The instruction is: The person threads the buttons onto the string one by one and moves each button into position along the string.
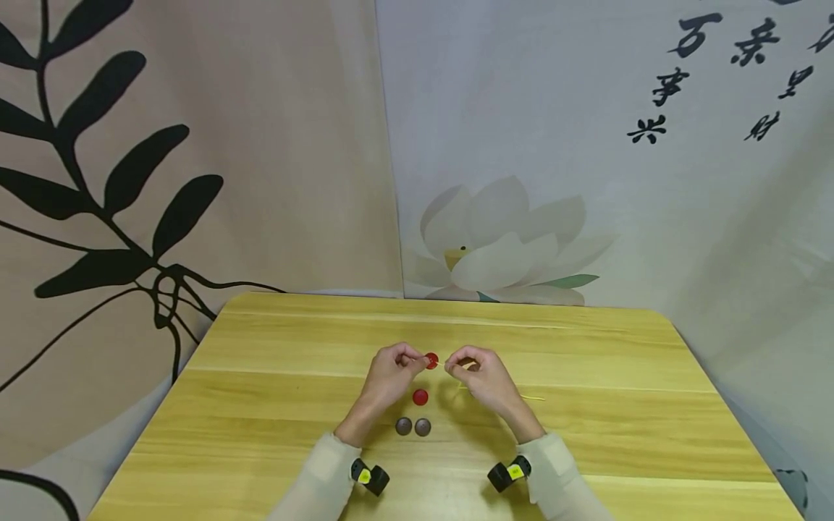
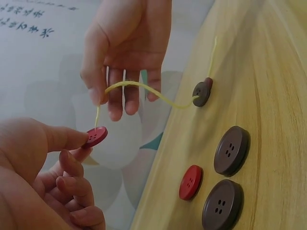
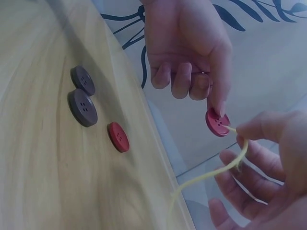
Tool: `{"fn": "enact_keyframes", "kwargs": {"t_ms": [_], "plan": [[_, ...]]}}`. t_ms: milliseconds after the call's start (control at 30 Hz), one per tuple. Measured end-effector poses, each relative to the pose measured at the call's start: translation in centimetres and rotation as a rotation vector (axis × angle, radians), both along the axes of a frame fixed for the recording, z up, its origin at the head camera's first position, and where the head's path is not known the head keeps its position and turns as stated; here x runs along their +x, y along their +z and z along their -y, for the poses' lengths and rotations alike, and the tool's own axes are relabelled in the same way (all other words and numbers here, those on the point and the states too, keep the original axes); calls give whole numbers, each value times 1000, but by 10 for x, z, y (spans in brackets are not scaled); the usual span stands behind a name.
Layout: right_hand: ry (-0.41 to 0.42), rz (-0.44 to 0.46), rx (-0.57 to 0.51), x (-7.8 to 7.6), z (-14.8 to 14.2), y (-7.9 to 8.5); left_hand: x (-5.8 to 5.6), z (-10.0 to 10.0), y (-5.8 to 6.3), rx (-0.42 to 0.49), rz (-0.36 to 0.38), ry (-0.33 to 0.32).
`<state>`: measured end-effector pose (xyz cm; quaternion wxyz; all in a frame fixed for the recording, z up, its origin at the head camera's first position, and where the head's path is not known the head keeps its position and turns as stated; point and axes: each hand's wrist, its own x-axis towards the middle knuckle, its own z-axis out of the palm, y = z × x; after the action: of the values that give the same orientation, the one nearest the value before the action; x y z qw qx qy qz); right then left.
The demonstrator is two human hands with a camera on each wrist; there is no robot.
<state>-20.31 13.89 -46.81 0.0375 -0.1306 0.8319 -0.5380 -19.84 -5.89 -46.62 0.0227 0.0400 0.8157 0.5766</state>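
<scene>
My left hand (image 1: 392, 370) pinches a red button (image 3: 217, 123) on edge between thumb and finger, above the table. Facing it, my right hand (image 1: 485, 376) pinches a yellow cord (image 2: 144, 85) with thumb and index finger. The cord's tip is at one of the red button's holes. From my right fingers the cord curves down to a brown button (image 2: 200, 95) threaded on it, with a red edge (image 2: 209, 81) showing behind. Another red button (image 1: 420, 396) lies on the table below the hands, nearer me than the held one.
Two brown buttons (image 1: 413, 426) lie side by side on the wooden table (image 1: 260, 434), closer to me than the loose red one. A loose stretch of cord trails rightward past my right hand. Printed cloth (image 1: 313, 145) hangs behind the table's far edge.
</scene>
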Motion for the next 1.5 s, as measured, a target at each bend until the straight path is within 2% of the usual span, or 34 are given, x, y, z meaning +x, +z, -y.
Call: {"fn": "enact_keyframes", "kwargs": {"t_ms": [367,767,1500], "plan": [[-9,0,12,1,1,1,0,-2,1,15,3,6],[-1,-55,32,1,7,1,0,-1,-2,16,-5,5],[-43,-119,27,0,11,-5,-1,-4,-3,25,-1,15]]}}
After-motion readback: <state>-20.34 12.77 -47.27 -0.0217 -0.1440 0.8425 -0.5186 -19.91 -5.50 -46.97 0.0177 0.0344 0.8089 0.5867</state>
